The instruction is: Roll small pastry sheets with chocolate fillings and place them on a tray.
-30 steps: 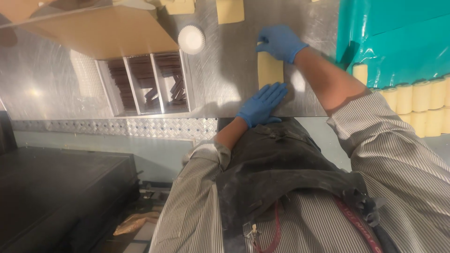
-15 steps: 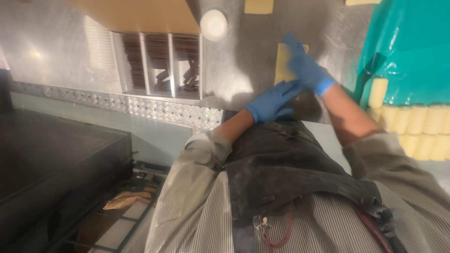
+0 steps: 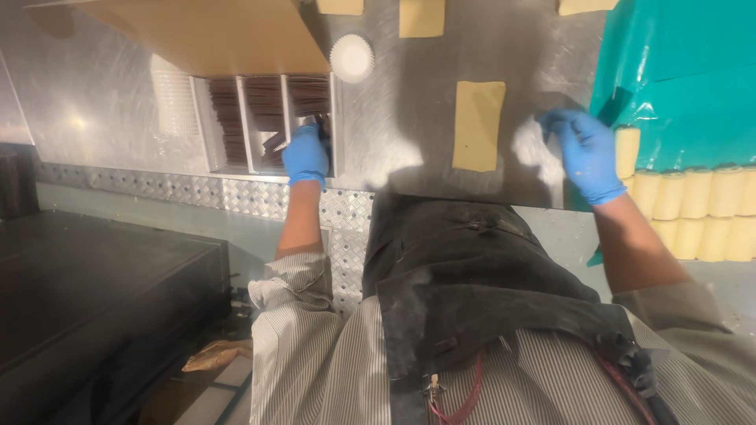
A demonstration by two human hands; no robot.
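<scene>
Apron [image 3: 472, 291]: dark, worn over a striped shirt, nearest the camera.

Left hand [image 3: 305, 155]: blue glove, reaching into the right-hand slot of a white divided tray [image 3: 268, 122]; fingers curled in among the dark brown strips [image 3: 272, 143] stacked there (whether they grip one cannot be told, since the fingertips are hidden in the slot).

Right hand [image 3: 587, 153]: blue glove, resting on the steel table [image 3: 394, 149] just beside the edge of a teal sheet [image 3: 685, 71]; fingers loosely bent and partly open, nothing visibly held.

Dough rectangle [image 3: 478, 126]: pale yellow, flat on the table between the two hands, touching neither.

Rolls [image 3: 693, 212]: pale yellow cylinders, in rows on the teal sheet at the right, near the right hand.

Paper cup [image 3: 351, 57]: white, pleated, on the table beyond the tray.

Cardboard box [image 3: 197, 35]: tan, overhanging the tray's far side.

Further dough pieces [image 3: 421, 16]: at the far edge of the table, partly cut off.
</scene>
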